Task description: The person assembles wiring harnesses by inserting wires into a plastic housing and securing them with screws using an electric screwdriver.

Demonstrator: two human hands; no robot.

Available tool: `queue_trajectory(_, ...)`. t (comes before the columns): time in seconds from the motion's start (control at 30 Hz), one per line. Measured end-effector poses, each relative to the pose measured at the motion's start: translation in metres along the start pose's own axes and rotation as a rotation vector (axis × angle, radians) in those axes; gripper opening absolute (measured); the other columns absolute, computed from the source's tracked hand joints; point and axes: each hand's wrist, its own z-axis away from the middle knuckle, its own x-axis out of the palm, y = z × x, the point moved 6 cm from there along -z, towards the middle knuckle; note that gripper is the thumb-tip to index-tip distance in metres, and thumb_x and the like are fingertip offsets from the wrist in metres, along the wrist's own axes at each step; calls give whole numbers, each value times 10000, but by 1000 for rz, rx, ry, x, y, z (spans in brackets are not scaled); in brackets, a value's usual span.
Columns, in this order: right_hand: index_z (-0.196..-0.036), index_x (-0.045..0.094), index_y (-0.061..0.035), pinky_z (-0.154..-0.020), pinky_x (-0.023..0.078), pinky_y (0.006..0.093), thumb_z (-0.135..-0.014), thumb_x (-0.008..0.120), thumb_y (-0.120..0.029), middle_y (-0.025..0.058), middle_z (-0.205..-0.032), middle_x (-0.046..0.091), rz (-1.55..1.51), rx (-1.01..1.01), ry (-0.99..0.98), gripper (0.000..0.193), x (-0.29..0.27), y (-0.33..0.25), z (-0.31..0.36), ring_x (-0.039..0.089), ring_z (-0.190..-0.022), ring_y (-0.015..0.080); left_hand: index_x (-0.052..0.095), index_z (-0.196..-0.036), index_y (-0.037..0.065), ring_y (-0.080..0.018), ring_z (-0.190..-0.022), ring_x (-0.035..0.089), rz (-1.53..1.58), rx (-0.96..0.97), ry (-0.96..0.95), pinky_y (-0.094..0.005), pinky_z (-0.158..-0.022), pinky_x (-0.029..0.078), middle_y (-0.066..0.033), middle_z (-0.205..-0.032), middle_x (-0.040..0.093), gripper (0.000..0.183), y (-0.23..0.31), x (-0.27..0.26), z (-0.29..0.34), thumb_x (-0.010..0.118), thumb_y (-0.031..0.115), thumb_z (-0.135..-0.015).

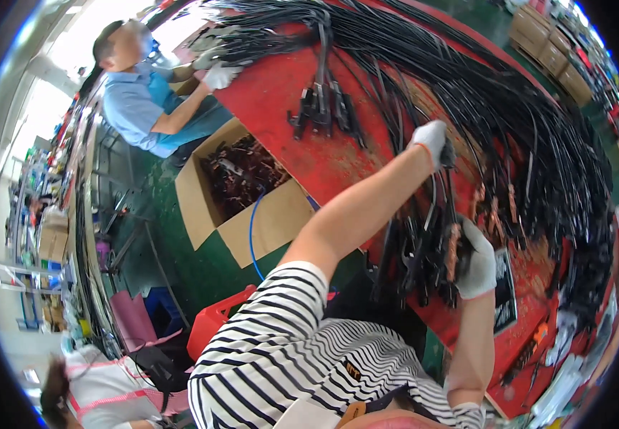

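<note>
open brown carton (252,207) beside red table | stacked brown cartons (549,50) top right | black label (504,289) on table

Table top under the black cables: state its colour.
Red, worn pale in patches. The table shows best in the head view, with black cables fanned across it.

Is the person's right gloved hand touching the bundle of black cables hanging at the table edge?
Touching. The head view shows the right hand closed around the black cable bundle at the red table.
</note>
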Motion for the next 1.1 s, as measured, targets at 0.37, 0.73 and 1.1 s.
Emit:
queue_trajectory(0.37, -1378, 632, 51, -839, 555, 280, -1021, 637, -130, 74, -1126, 714, 167, -374, 112, 400, 62, 21, 27, 699, -961, 140, 578, -963, 54, -279, -593, 654, 24, -15, -102, -436, -549, 599, -110, -755, 635, 512, -3, -41, 149, 545, 550, -1087)
queue_trajectory(0.73, -1360, 660, 59, -851, 546, 263, -1047, 668, -167, 68, -1128, 734, 172, -484, 188, 385, 67, 42, 26, 678, -958, 109, 642, -911, 79, -207, -574, 639, 15, 34, 24, -359, -534, 551, -73, -771, 678, 429, -26, -47, 189, 575, 459, -1097)
queue_trajectory(1.1, -1342, 668, 99, -915, 513, 254, -1019, 675, -165, 91, -1142, 754, 369, -525, 206, 416, 71, 41, 25, 664, -1013, 107, 645, -944, 100, -179, -581, 628, -137, 131, 98, -334, -534, 523, -36, -699, 640, 370, -24, -51, 200, 611, 445, -1074)
